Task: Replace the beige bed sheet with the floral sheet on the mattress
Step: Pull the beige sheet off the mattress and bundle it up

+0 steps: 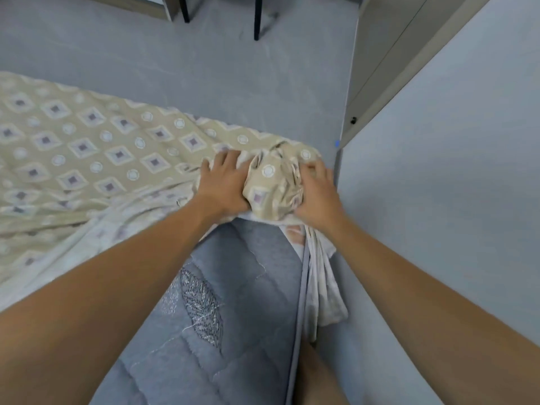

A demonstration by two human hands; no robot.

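The beige bed sheet, patterned with diamonds and circles, covers the far part of the mattress and is bunched into a wad at the far right corner. My left hand lies on the sheet beside the wad, fingers spread toward the corner. My right hand grips the wad from the right side. Pale sheet folds hang down the mattress's right side. The grey quilted mattress, with a stitched feather motif, lies bare near me. No floral sheet is in view.
A pale wall runs close along the mattress's right side. A beige cabinet or door panel stands at the far right. Grey floor lies beyond the bed, with dark chair legs at the top.
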